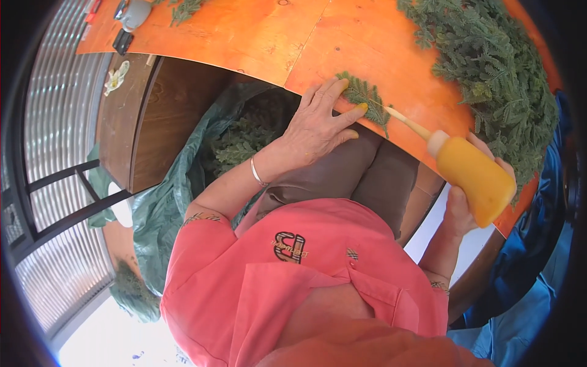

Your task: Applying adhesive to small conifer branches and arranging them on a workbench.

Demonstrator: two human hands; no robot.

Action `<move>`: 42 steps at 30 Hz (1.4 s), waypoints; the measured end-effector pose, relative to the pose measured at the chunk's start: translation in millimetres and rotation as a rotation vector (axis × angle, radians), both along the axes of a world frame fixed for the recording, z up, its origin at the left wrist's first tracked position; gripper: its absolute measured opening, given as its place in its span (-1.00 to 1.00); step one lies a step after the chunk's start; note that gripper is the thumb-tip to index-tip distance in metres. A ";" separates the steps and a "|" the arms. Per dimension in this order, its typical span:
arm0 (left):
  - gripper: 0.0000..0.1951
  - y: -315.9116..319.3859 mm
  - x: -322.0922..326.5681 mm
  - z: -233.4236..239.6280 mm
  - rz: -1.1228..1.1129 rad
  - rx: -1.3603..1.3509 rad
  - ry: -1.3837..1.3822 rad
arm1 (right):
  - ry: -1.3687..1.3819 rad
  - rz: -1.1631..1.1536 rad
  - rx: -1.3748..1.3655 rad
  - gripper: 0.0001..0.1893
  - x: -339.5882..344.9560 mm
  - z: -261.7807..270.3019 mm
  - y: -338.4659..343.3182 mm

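Note:
My right hand (463, 202) is closed around a plastic squeeze bottle (474, 176) of yellow liquid, held tilted with its long nozzle pointing left. The nozzle tip is at the middle of a small green fir sprig (367, 98) lying by the edge of the orange-stained wooden tabletop (367, 50). My left hand (323, 117) rests at the sprig's left end with yellow-stained fingertips; the index finger touches or nearly touches it. Whether these fingers pinch the sprig cannot be told.
A large heap of fir branches (495, 69) covers the table's right side. A grey cup-like object (135, 13) and a small black item (122, 42) stand at the far left. Below the edge, a green tarpaulin sack (169, 206) holds more branches, beside a brown wooden cabinet (160, 114).

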State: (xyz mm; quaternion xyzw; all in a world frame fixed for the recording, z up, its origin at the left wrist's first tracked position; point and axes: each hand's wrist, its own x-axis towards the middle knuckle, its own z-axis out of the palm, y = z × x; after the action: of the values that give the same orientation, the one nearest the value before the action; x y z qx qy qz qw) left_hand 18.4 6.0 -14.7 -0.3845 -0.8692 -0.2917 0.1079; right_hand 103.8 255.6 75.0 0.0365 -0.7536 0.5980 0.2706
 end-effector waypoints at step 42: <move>-0.64 11.3 0.1 -9.1 0.106 -0.037 0.128 | 0.008 0.061 0.123 -0.22 -13.9 -3.3 -27.5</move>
State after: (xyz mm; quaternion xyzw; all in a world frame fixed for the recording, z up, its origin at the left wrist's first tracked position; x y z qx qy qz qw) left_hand 18.5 17.3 -23.8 -0.3575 -0.8849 -0.2443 0.1717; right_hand 89.9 228.1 71.7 0.0782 -0.7864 0.5583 0.2525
